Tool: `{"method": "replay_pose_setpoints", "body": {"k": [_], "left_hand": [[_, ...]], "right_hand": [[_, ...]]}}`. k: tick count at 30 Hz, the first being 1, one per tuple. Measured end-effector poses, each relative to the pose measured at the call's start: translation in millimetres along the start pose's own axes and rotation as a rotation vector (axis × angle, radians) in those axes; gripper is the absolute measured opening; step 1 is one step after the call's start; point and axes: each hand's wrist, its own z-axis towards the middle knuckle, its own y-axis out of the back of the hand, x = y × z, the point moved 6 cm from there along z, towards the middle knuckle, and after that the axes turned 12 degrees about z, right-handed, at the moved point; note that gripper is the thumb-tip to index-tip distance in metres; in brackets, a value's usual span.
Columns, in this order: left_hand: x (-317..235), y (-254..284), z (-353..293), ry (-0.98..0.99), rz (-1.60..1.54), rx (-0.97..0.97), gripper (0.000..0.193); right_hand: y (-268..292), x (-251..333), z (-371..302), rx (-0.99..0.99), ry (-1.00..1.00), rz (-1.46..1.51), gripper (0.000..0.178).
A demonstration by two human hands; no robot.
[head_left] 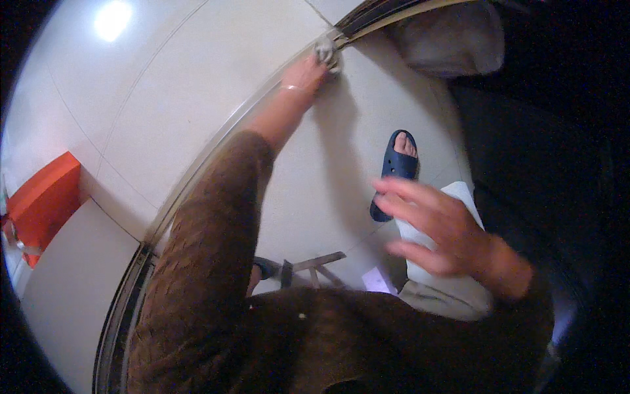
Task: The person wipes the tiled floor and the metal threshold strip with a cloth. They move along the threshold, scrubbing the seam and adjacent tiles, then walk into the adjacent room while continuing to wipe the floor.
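The left hand point(306, 73) grasped a grey cloth point(326, 51) at the floor strip point(172, 203), twelve o'clock, while the right hand point(438, 226), seemingly empty, hovered loose-fingered near four; firm strokes along the strip likely served best.

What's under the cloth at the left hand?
A floor strip runs up to the greyish cloth; whatever lies directly beneath is covered by cloth and left hand, so can't be seen.
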Motion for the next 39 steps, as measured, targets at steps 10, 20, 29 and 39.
{"method": "replay_pose_setpoints", "body": {"k": [10, 20, 29, 39], "left_hand": [[87, -9, -253, 0.167, 0.255, 0.205, 0.036], [32, -10, -160, 0.122, 0.142, 0.057, 0.030], [13, -30, -15, 0.294, -0.069, 0.014, 0.032], [80, -5, -278, 0.255, 0.266, 0.212, 0.043]], "right_hand": [[26, 65, -116, -0.375, -0.070, -0.149, 0.051], [50, 43, -122, -0.373, -0.267, 0.102, 0.052], [30, 47, -95, -0.294, -0.264, 0.098, 0.052], [22, 73, -82, -0.314, -0.122, 0.151, 0.047]]}}
